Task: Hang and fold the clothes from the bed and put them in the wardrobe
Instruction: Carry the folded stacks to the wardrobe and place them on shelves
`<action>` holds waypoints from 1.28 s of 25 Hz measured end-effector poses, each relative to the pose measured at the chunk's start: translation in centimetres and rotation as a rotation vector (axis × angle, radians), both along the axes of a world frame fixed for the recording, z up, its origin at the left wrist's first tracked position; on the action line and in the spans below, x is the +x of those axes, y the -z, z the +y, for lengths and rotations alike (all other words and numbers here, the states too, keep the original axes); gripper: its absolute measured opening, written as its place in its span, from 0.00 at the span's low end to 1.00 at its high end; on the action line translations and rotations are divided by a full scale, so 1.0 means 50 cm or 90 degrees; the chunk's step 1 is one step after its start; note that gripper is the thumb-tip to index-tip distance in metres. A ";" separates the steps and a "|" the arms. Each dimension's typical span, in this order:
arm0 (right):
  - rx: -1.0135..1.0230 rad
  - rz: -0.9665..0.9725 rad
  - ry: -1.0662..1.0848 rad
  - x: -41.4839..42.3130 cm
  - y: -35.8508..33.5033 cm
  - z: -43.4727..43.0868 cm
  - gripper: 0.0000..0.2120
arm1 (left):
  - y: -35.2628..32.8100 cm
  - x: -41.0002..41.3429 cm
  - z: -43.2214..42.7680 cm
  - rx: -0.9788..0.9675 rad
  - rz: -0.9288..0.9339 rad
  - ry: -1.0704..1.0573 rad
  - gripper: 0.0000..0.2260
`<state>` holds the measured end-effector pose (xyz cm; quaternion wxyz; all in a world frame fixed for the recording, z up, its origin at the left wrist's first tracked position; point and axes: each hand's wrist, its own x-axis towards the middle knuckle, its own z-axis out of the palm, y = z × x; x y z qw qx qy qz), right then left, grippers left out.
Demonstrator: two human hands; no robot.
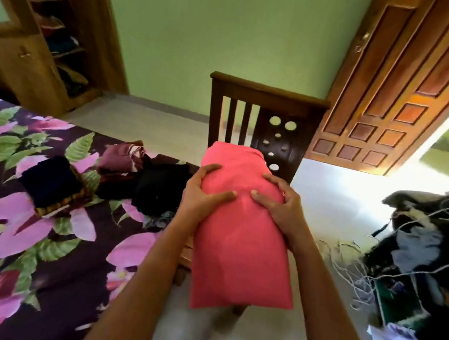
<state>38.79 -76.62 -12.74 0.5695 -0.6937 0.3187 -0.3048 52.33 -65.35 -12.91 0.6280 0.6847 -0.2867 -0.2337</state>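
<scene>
Gripping folded pink garment (237,243) with left hand (204,192) and right hand (279,206), one at each side, thumbs laid on top, fingers curled round its edges, forearms stretched forward. Held before wooden chair (267,94), just beside bed (42,261).

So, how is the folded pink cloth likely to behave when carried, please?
Probably soft and floppy: the pink cloth dents where the left hand and right hand grip it. Likely light, being held only at one end.

Floral bed (17,234) (folded clothes (51,182) atop)
</scene>
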 end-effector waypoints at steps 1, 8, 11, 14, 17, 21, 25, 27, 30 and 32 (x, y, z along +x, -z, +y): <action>-0.001 -0.007 0.016 -0.046 -0.011 -0.033 0.21 | -0.007 -0.039 -0.042 0.003 0.001 0.017 0.27; 0.001 -0.021 0.114 -0.272 -0.072 -0.241 0.21 | -0.057 -0.234 -0.301 -0.026 -0.015 0.127 0.26; 0.023 -0.033 0.153 -0.316 -0.071 -0.337 0.21 | -0.059 -0.266 -0.417 -0.023 -0.012 0.159 0.29; 0.041 -0.045 0.182 -0.339 -0.059 -0.444 0.20 | -0.050 -0.279 -0.545 -0.024 -0.015 0.185 0.30; 0.042 -0.043 0.200 -0.345 -0.050 -0.576 0.20 | -0.039 -0.282 -0.690 -0.032 -0.019 0.209 0.32; 0.040 -0.026 0.215 -0.319 -0.059 -0.794 0.20 | -0.037 -0.257 -0.913 -0.016 -0.005 0.199 0.32; 0.017 -0.018 0.223 -0.272 -0.064 -0.988 0.21 | -0.046 -0.209 -1.105 -0.020 -0.002 0.213 0.33; 0.025 -0.017 0.221 -0.243 -0.059 -1.081 0.21 | -0.046 -0.180 -1.195 -0.012 -0.008 0.213 0.32; 0.044 -0.019 0.187 -0.188 -0.042 -1.225 0.19 | -0.027 -0.128 -1.329 -0.003 -0.007 0.191 0.29; 0.047 -0.028 0.156 -0.146 -0.033 -1.315 0.19 | -0.016 -0.092 -1.405 -0.006 -0.003 0.162 0.28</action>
